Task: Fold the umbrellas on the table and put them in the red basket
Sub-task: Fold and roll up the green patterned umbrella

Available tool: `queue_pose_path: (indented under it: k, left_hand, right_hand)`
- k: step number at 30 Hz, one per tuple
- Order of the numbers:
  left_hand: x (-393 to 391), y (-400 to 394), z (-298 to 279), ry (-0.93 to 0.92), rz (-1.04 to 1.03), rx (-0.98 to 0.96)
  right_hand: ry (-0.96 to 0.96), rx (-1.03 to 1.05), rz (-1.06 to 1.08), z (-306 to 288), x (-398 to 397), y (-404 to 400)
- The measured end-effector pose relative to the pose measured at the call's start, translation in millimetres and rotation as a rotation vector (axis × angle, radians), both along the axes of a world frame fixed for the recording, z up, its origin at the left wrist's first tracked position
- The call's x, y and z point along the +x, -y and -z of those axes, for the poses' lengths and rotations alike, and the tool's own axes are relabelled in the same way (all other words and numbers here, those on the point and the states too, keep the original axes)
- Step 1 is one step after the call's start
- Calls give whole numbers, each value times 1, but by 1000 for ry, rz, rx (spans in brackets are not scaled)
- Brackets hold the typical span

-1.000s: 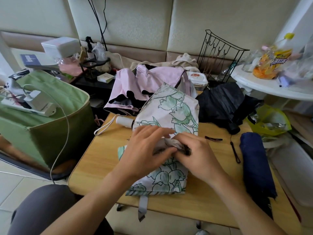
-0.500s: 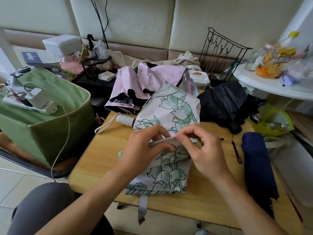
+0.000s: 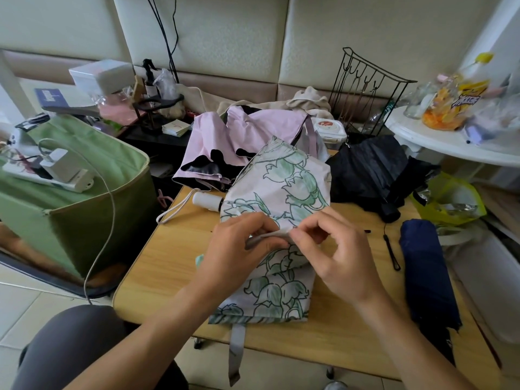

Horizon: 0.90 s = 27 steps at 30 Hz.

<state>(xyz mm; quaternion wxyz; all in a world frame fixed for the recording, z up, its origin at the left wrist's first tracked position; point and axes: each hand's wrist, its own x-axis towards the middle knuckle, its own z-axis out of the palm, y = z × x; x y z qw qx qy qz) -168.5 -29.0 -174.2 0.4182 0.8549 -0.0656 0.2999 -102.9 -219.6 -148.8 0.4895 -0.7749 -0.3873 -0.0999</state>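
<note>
Floral umbrella [image 3: 281, 198] lies mid-bench [image 3: 157, 266], white handle [image 3: 206, 201] toward 10 o'clock. Left hand [image 3: 239, 254] and right hand [image 3: 337, 254] pinch a grey strap [image 3: 267, 237] between them above the canopy. Navy umbrella [image 3: 425, 271], rolled, at 3 o'clock. Black umbrella [image 3: 374, 170] at 1 o'clock; pink umbrella [image 3: 239, 136] at 12. Green fabric bin [image 3: 84, 220] at 9 o'clock, off the bench.
</note>
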Motion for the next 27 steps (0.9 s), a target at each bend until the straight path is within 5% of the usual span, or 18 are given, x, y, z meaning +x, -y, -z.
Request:
queue_pose_path:
  k: [9,16,27]
  left_hand:
    - [-2,0,-5,51,-11,78]
    - [-3,7,-4,224,-36,231]
    - [-13,15,-5,258,-71,342]
  right_hand:
    - [-153,131,-34,-2,-5,-3]
    - [-168,-2,-59,5,-4,8]
    - [-356,-55,-200,6,-4,26]
